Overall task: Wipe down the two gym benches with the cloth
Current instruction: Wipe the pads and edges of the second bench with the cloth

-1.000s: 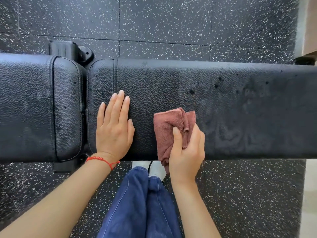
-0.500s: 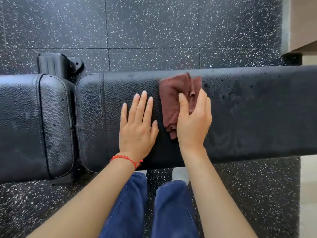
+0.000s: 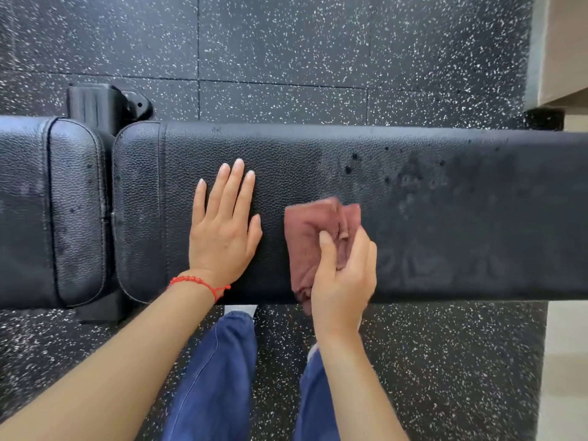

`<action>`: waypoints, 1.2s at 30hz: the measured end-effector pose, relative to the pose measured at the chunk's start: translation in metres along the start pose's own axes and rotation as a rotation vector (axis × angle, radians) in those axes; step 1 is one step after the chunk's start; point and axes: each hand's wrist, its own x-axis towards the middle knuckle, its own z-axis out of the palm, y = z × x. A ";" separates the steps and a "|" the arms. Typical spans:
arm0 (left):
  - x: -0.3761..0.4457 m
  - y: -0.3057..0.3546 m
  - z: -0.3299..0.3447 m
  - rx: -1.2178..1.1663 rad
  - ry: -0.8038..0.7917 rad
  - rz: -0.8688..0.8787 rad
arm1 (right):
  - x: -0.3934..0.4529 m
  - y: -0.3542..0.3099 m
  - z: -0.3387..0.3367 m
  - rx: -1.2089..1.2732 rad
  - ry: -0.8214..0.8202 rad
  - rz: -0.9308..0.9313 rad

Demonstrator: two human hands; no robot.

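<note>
A black padded gym bench runs across the view, its long back pad on the right and a shorter seat pad on the left. Dark spots and smeared damp streaks mark the right part of the long pad. A folded reddish-brown cloth lies near the pad's front edge. My right hand grips the cloth, thumb on top and fingers curled around its right side. My left hand lies flat on the pad to the left of the cloth, fingers straight.
Black speckled rubber floor surrounds the bench. A black bench frame bracket sticks out behind the gap between the pads. A beige wall or cabinet corner stands at the top right. My blue trouser legs are below the bench.
My right hand has pulled the cloth from the pad's far edge back to the near edge. My left hand stays flat on the pad.
</note>
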 end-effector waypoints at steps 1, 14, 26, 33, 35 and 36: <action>0.000 0.001 0.000 -0.003 0.003 -0.004 | 0.017 -0.003 0.002 0.002 0.031 -0.028; 0.010 0.076 0.010 -0.095 0.033 -0.047 | 0.073 0.007 0.000 -0.068 0.057 -0.121; 0.007 0.075 0.018 -0.017 0.027 -0.036 | 0.034 0.035 -0.041 -0.036 0.009 -0.021; 0.007 0.076 0.016 -0.015 0.027 -0.036 | 0.141 0.014 -0.010 -0.066 0.170 -0.139; 0.007 0.076 0.016 -0.014 0.024 -0.037 | 0.137 0.020 -0.014 -0.085 0.158 -0.172; 0.008 0.076 0.016 -0.022 0.025 -0.040 | 0.130 0.024 -0.019 -0.086 0.145 -0.173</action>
